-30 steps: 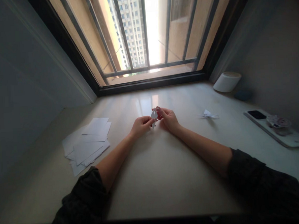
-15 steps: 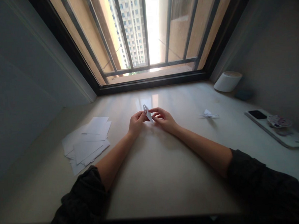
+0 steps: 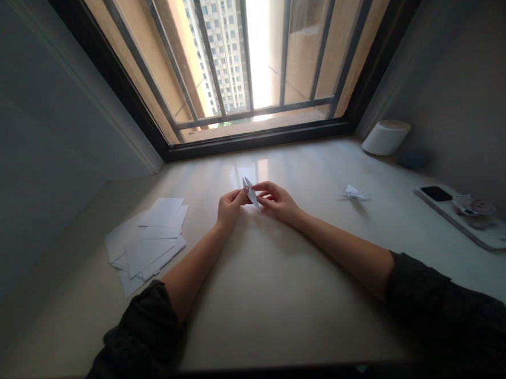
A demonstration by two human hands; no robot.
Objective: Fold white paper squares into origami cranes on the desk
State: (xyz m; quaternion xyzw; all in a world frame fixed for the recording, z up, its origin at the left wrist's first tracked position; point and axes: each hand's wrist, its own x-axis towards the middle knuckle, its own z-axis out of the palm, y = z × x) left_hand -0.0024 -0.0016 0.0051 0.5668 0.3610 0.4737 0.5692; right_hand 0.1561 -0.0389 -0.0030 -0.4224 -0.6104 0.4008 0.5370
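A small folded piece of white paper (image 3: 251,194), narrow with pointed ends, is held upright above the middle of the sill. My left hand (image 3: 232,205) is closed, pinching its left side between thumb and fingers. On the other side, my right hand (image 3: 277,200) has its fingers bent against the paper's right edge, index finger higher and thumb lower. The fingers partly cover the folds. Off to the right lies a finished-looking folded paper figure (image 3: 354,193) with pointed tips.
Loose white paper sheets (image 3: 149,250) lie in an overlapping pile at the left. A phone (image 3: 473,222) with a round grip on its back rests at the far right. Behind it stand a white roll (image 3: 386,138) and a small bluish item (image 3: 413,159). A barred window (image 3: 253,135) closes the back.
Both hands stay almost in place. The folded paper's lower tip reaches slightly further down between the fingers.
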